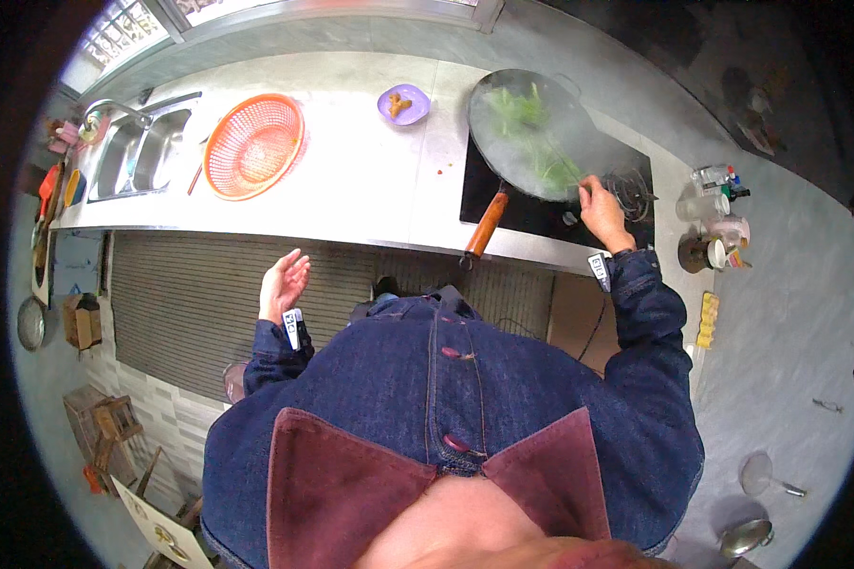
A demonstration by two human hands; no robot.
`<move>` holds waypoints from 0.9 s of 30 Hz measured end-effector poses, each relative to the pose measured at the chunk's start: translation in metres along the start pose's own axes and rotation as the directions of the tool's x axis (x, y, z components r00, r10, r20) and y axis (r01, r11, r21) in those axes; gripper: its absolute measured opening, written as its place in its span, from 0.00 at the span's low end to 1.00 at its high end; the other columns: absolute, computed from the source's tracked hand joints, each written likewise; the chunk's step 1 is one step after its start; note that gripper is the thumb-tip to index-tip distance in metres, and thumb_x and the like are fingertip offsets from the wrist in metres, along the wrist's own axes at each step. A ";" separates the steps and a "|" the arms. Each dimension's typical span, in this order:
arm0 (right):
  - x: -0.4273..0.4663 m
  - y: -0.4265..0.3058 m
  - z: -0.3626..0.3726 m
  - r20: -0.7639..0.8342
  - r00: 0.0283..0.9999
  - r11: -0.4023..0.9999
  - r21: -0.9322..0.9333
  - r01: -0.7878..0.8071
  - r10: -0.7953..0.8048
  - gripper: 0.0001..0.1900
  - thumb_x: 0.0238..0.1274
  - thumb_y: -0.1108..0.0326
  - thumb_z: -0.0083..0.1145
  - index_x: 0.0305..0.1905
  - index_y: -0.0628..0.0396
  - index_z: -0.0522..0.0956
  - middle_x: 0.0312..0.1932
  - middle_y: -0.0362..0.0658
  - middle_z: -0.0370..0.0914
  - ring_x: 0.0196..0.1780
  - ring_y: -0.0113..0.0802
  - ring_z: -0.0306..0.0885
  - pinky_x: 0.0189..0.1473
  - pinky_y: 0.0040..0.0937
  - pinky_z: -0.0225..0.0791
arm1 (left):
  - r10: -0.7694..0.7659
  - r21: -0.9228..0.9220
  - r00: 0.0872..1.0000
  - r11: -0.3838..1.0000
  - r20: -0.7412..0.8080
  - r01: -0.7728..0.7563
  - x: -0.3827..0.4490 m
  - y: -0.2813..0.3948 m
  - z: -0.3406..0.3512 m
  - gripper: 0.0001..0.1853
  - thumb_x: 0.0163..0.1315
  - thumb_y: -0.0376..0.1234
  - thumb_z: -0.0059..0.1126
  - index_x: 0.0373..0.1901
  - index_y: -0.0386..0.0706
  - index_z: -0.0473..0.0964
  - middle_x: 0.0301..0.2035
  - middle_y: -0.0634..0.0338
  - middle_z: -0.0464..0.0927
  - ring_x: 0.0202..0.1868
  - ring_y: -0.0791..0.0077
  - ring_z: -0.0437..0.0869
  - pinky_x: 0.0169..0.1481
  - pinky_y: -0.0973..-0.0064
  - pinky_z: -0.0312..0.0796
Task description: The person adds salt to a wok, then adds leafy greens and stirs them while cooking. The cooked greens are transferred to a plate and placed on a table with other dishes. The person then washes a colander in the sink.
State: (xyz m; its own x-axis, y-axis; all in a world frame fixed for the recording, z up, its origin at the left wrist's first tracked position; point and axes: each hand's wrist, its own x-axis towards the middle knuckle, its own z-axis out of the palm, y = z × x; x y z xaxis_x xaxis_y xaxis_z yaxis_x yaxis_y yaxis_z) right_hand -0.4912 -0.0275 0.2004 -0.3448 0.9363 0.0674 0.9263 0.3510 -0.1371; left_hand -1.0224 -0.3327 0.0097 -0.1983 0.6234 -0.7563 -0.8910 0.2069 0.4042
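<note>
Over the right rim of a steaming wok [498, 153], my right hand [601, 210] grips the end of a thin utensil whose far part reaches among green leafy vegetables [519, 107]. Steam blurs the utensil, so its kind cannot be told. The wok stands on a black stove [541, 217], its wooden handle [488, 222] pointing back towards me. Away from the counter edge, my left hand [285, 281] hangs in the air with its fingers loosely apart and nothing in it. A purple dish [416, 114] with pieces of brown food [398, 105] sits left of the wok.
An orange plastic colander [256, 146] lies between the dish and a double steel sink [117, 160]. Jars and bottles [703, 207] line the counter right of the stove. A coiled metal burner stand [630, 195] is close to my right hand. The counter's front edge [327, 240] runs before me.
</note>
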 end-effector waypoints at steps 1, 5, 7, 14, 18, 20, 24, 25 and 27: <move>-0.001 -0.006 0.002 0.061 0.998 0.997 0.063 -0.032 0.028 0.11 0.68 0.57 0.50 0.48 0.49 0.73 0.31 0.54 0.81 0.38 0.58 0.79 0.35 0.55 0.69 | 0.004 -0.013 0.999 1.000 0.043 -0.003 0.000 0.002 0.001 0.16 0.66 0.31 0.55 0.54 0.35 0.73 0.45 0.48 0.78 0.37 0.63 0.83 0.40 0.75 0.80; -0.032 -0.012 -0.053 0.109 0.991 0.986 -0.142 0.093 -0.077 0.10 0.65 0.60 0.54 0.46 0.49 0.73 0.29 0.51 0.81 0.36 0.55 0.80 0.33 0.50 0.69 | 0.091 -0.006 0.996 0.996 -0.016 -0.091 -0.005 0.003 -0.009 0.19 0.66 0.32 0.56 0.55 0.33 0.72 0.48 0.44 0.75 0.40 0.62 0.81 0.42 0.75 0.80; -0.048 -0.014 -0.082 0.095 0.994 0.966 -0.244 0.081 -0.059 0.09 0.62 0.61 0.56 0.44 0.50 0.73 0.28 0.50 0.81 0.34 0.54 0.80 0.32 0.50 0.69 | 0.073 -0.017 0.996 0.997 -0.046 -0.074 -0.007 -0.002 -0.018 0.19 0.66 0.32 0.56 0.56 0.33 0.72 0.49 0.44 0.75 0.40 0.63 0.81 0.42 0.74 0.80; -0.033 -0.004 -0.034 0.122 0.987 0.937 -0.345 -0.054 0.102 0.14 0.65 0.59 0.53 0.42 0.59 0.68 0.29 0.56 0.81 0.34 0.58 0.81 0.34 0.55 0.71 | 0.019 -0.032 1.000 0.999 -0.018 -0.020 0.003 -0.004 -0.014 0.18 0.66 0.32 0.56 0.55 0.34 0.72 0.47 0.45 0.75 0.39 0.63 0.81 0.42 0.74 0.80; 0.000 -0.005 0.013 0.013 0.993 0.990 -0.076 -0.120 0.122 0.14 0.69 0.57 0.48 0.43 0.58 0.69 0.31 0.57 0.81 0.38 0.59 0.80 0.36 0.56 0.71 | 0.077 -0.010 0.996 0.997 0.035 -0.077 0.003 0.002 -0.001 0.18 0.65 0.31 0.57 0.54 0.34 0.73 0.46 0.45 0.76 0.37 0.63 0.82 0.42 0.75 0.79; -0.001 -0.006 0.004 0.099 0.995 0.999 -0.039 0.009 -0.005 0.13 0.68 0.57 0.49 0.43 0.57 0.70 0.31 0.57 0.80 0.38 0.59 0.79 0.36 0.55 0.71 | 0.075 0.012 0.997 0.997 0.019 -0.075 -0.001 0.002 -0.003 0.17 0.66 0.32 0.56 0.54 0.34 0.73 0.46 0.45 0.76 0.38 0.64 0.82 0.42 0.75 0.79; -0.027 0.007 -0.049 0.251 0.967 0.963 -0.245 0.110 -0.047 0.11 0.66 0.59 0.50 0.42 0.55 0.70 0.30 0.54 0.81 0.37 0.55 0.81 0.34 0.54 0.70 | 0.083 -0.023 0.996 0.996 -0.046 -0.084 -0.007 -0.001 -0.019 0.18 0.65 0.31 0.57 0.55 0.34 0.72 0.47 0.45 0.76 0.40 0.63 0.82 0.42 0.75 0.79; -0.026 0.010 -0.053 0.260 0.964 0.935 -0.328 0.135 -0.048 0.11 0.66 0.59 0.51 0.42 0.56 0.70 0.30 0.54 0.81 0.37 0.54 0.81 0.34 0.54 0.70 | 0.074 -0.051 0.995 0.996 -0.074 -0.078 -0.008 -0.004 -0.023 0.19 0.65 0.31 0.57 0.56 0.34 0.72 0.48 0.45 0.76 0.40 0.63 0.81 0.42 0.75 0.79; -0.021 0.014 -0.051 0.226 0.974 0.953 -0.292 0.076 -0.009 0.12 0.66 0.59 0.51 0.42 0.58 0.71 0.31 0.57 0.81 0.37 0.57 0.81 0.36 0.54 0.71 | 0.072 -0.052 0.995 0.996 -0.066 -0.076 -0.009 -0.007 -0.029 0.19 0.65 0.31 0.57 0.56 0.33 0.71 0.47 0.45 0.75 0.39 0.63 0.81 0.42 0.74 0.79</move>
State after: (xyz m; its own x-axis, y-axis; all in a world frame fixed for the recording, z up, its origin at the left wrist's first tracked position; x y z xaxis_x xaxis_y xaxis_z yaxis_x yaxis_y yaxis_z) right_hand -0.4633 -0.0435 0.2473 -0.3785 0.9123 -0.1565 0.9011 0.4018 0.1627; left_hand -1.0262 -0.3618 -0.0008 -0.2887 0.5855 -0.7576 -0.8933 0.1200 0.4332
